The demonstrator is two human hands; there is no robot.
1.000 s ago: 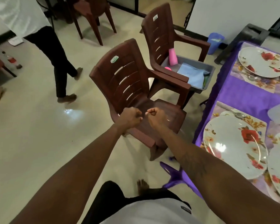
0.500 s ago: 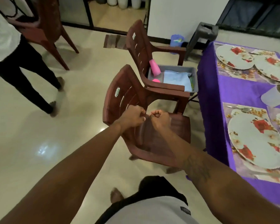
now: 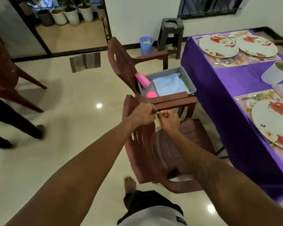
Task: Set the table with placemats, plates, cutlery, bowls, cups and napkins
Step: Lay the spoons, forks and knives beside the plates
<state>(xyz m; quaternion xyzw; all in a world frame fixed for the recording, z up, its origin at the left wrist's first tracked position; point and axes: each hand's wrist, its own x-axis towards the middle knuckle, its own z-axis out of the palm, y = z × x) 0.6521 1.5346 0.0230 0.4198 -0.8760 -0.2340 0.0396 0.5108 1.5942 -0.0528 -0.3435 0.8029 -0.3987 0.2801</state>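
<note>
My left hand (image 3: pixel 143 115) and my right hand (image 3: pixel 169 119) are both closed into fists, knuckles almost touching, above the back of the near brown plastic chair (image 3: pixel 162 149). Neither holds anything I can make out. Beyond them a second brown chair (image 3: pixel 121 62) carries a grey tray (image 3: pixel 189 82) with two pink cups (image 3: pixel 142 79) and folded blue napkins (image 3: pixel 168 84). On the right, the table under a purple cloth (image 3: pixel 219 88) has floral placemats with flowered white plates (image 3: pixel 218 45), spoons (image 3: pixel 252 97) and a pale cup (image 3: pixel 274 74).
Another person's dark-trousered legs (image 3: pixel 11 121) stand at the left by a third brown chair (image 3: pixel 3 75). A grey stool (image 3: pixel 171 32) and a blue bin (image 3: pixel 146 44) stand by the far wall. Potted plants (image 3: pixel 72 13) line the doorway. My bare foot (image 3: pixel 129 184) is on the tiled floor.
The view has swung up and right, bringing the chairs and table closer. My fists stayed together and now sit over the near chair's back. The other person moved left.
</note>
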